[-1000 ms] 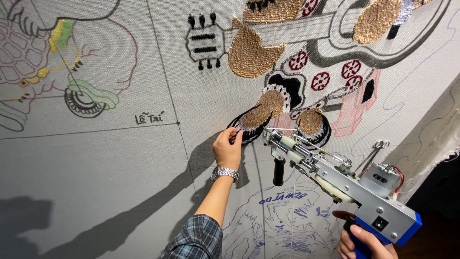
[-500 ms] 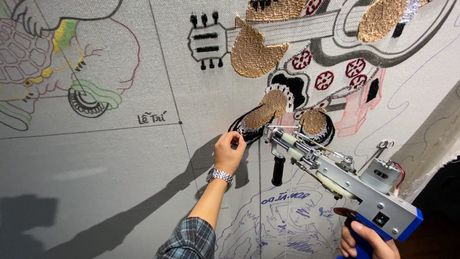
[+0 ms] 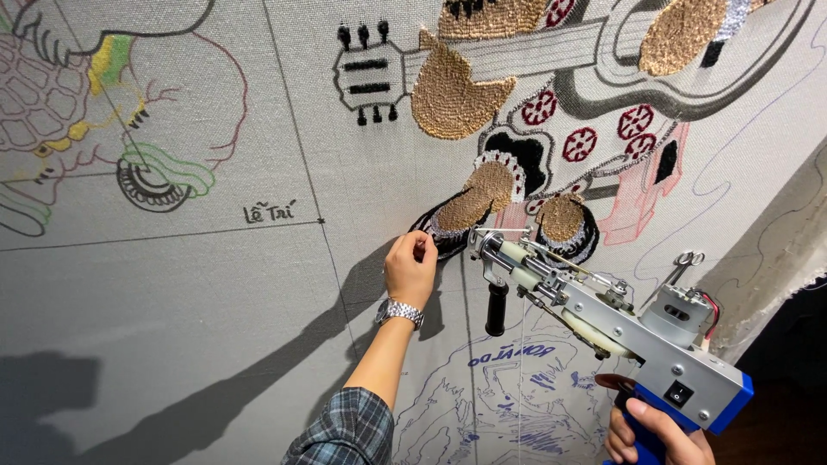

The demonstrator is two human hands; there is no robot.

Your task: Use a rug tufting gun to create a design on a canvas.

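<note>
A: Since the cloth (image 3: 215, 284) hangs upright and taut, the work is done out in front rather than on any tabletop; left hand (image 3: 412, 269) up against it, fingertips pinched together at the black edge of a tufted patch (image 3: 472, 205), seemingly on a strand of yarn; too small to be sure.

B: And the right hand (image 3: 655, 435)?

A: Closed round the blue grip of the tufting gun (image 3: 603, 323), low at 5 o'clock; gun angled toward 10 o'clock, its needle end just beside the left fingertips, close to the cloth; whether it touches, cannot tell.

B: Why hold it so?

A: My reading: the angle brings the tip to the patch border while the pinching hand keeps the yarn clear; the black front handle (image 3: 496, 308) hangs unheld beneath.

B: Around it?

A: Tufted guitar (image 3: 517, 60) at 12 o'clock; outlined turtle (image 3: 52, 120) at 10 o'clock; small scissors (image 3: 685, 261) hung on the cloth at 3 o'clock; blue sketch lines (image 3: 508, 396) at 6 o'clock; wristwatch (image 3: 400, 312) on the left wrist.
</note>
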